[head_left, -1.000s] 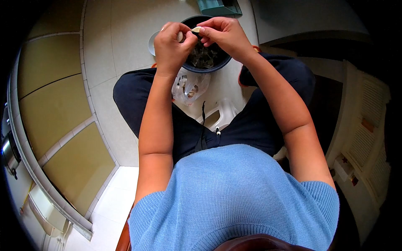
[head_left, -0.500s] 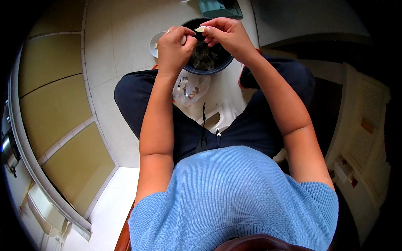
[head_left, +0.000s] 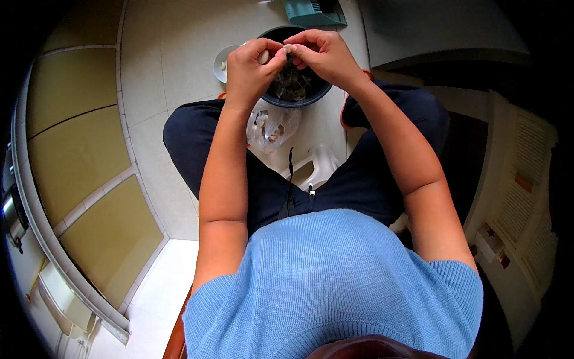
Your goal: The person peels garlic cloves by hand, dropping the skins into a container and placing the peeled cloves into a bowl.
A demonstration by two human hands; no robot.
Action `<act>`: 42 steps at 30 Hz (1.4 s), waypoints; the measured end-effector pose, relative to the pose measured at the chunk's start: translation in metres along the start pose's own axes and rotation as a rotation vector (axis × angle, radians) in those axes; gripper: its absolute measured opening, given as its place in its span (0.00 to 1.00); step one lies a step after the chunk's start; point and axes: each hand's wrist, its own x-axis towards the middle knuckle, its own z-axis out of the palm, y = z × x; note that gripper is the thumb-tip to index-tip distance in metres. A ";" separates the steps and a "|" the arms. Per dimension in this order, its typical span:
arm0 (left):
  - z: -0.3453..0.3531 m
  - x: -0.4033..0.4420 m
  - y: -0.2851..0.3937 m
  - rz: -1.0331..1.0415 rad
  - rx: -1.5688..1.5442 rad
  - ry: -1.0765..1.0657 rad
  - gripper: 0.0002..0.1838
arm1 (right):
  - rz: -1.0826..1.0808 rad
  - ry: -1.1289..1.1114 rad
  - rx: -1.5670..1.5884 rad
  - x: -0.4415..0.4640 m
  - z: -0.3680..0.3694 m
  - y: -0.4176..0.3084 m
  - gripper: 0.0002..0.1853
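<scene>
Over a dark bin (head_left: 289,103) with peel scraps (head_left: 292,87) inside, my two hands meet at the fingertips. My right hand (head_left: 327,58) is closed, pinching a small pale garlic clove (head_left: 288,48) between thumb and index finger. The fingers of my left hand (head_left: 251,67) close in on the same clove from the other side. A second whitish piece of garlic (head_left: 263,57) is tucked in my left hand's curled fingers. Left of the bin, partly behind my left hand, a white plate (head_left: 219,62) holds a pale clove (head_left: 223,65).
A clear plastic bag (head_left: 272,128) with garlic in it lies on the floor between my legs, against the bin. Behind it is a white plastic stool (head_left: 323,166). A green dustpan (head_left: 317,13) lies beyond the bin. Tan cabinet doors (head_left: 78,137) line the left side.
My right hand has moved slightly down and left, bringing the clove to my left fingertips. The clove, more exposed before, is now mostly covered by fingers.
</scene>
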 end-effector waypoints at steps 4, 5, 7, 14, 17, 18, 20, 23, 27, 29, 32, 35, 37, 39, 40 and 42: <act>-0.002 -0.001 -0.001 -0.053 -0.006 -0.060 0.09 | 0.015 -0.060 -0.060 0.000 -0.002 0.002 0.11; -0.002 -0.001 -0.001 -0.080 -0.019 -0.080 0.09 | 0.001 -0.071 -0.098 0.000 -0.003 0.003 0.11; -0.002 -0.002 -0.003 -0.112 -0.044 -0.095 0.10 | -0.013 -0.084 -0.136 0.000 -0.002 0.003 0.10; -0.002 -0.004 -0.004 -0.200 -0.071 -0.119 0.10 | -0.043 -0.056 -0.143 0.000 0.000 0.003 0.12; -0.002 -0.004 -0.005 -0.220 -0.090 -0.119 0.10 | -0.011 -0.081 -0.128 -0.002 -0.001 0.000 0.11; -0.002 -0.003 -0.005 -0.220 -0.090 -0.119 0.10 | 0.008 -0.096 -0.110 -0.002 -0.002 -0.002 0.10; -0.002 -0.003 -0.006 -0.183 -0.119 -0.102 0.10 | 0.011 -0.078 -0.066 -0.001 -0.001 -0.003 0.11; -0.002 -0.004 -0.005 -0.177 -0.140 -0.118 0.09 | 0.004 -0.073 -0.025 0.000 -0.001 -0.001 0.11; -0.002 -0.004 -0.003 -0.191 -0.116 -0.119 0.08 | 0.019 -0.113 -0.110 -0.003 -0.003 -0.005 0.11; -0.002 -0.003 -0.002 -0.229 -0.077 -0.125 0.08 | 0.027 -0.118 -0.102 -0.003 -0.003 -0.003 0.11; 0.001 -0.004 -0.008 -0.150 -0.094 -0.037 0.08 | 0.033 -0.084 -0.023 -0.002 -0.001 -0.004 0.11; 0.002 -0.002 -0.004 -0.115 -0.110 0.087 0.08 | 0.022 -0.026 0.048 0.000 -0.001 -0.001 0.10; 0.000 -0.002 -0.001 -0.061 -0.093 0.067 0.07 | 0.015 -0.009 0.048 0.001 -0.001 -0.001 0.10; -0.001 -0.002 0.001 -0.008 -0.075 0.048 0.07 | 0.000 -0.020 0.043 0.001 -0.001 -0.002 0.10; 0.000 -0.002 0.002 -0.006 -0.068 0.046 0.06 | 0.001 -0.020 0.043 0.001 -0.002 -0.002 0.10; 0.000 -0.001 0.003 -0.005 -0.061 0.043 0.06 | 0.043 -0.075 -0.011 0.001 -0.003 -0.001 0.11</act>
